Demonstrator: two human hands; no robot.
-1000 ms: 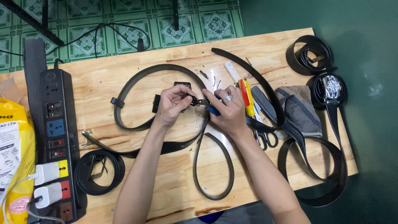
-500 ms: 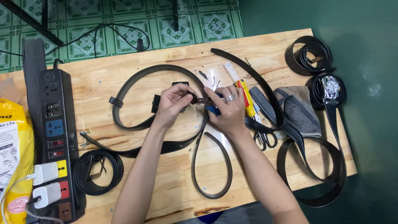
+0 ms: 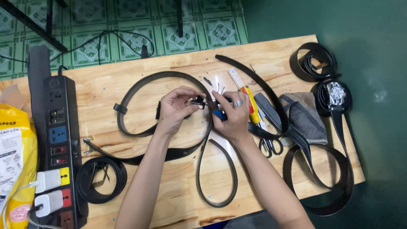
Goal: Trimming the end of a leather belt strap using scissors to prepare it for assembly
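Over the middle of a wooden table, my left hand pinches a small dark belt buckle at the end of a black belt that loops left across the wood. My right hand, with a ring on one finger, presses a blue-handled tool against the buckle. A second black strap hangs in a loop below the hands toward the front edge.
A black power strip with plugs lies at the left, beside a yellow bag. A coiled belt sits front left. Right of my hands are a yellow-handled tool, scissors, a grey cloth and more belts.
My hands stay together at the buckle with only slight finger shifts. The belts and tools on the table have not moved.
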